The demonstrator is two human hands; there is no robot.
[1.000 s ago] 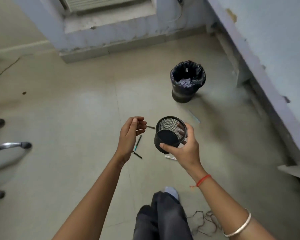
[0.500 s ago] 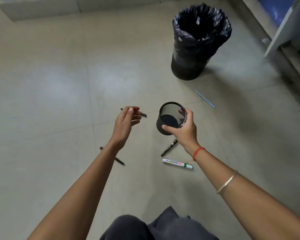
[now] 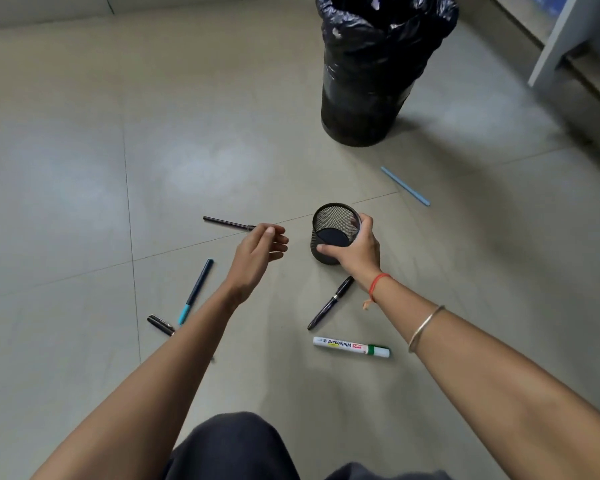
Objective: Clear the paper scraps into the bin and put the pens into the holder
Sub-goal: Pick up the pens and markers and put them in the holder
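Observation:
My right hand (image 3: 355, 251) grips the black mesh pen holder (image 3: 333, 225), held upright low over the floor; it looks empty. My left hand (image 3: 260, 251) hovers with loosely curled fingers, holding nothing, its fingertips by the right end of a dark pen (image 3: 227, 223) on the floor. Also on the floor lie a teal-tipped pen (image 3: 197, 289), a short black pen (image 3: 160, 324) partly hidden under my left forearm, a black pen (image 3: 329, 304) and a white whiteboard marker (image 3: 350, 347). The bin (image 3: 368, 81), lined with a black bag, stands behind, with white scraps inside.
A thin light-blue stick (image 3: 405, 186) lies on the tiles between the bin and the holder. A pale cabinet edge (image 3: 555, 43) stands at the far right. My dark-trousered knee (image 3: 232, 445) fills the bottom centre.
The view has dropped closer to the floor. Both hands have moved down, the holder now near the tiles, and more pens have come into sight.

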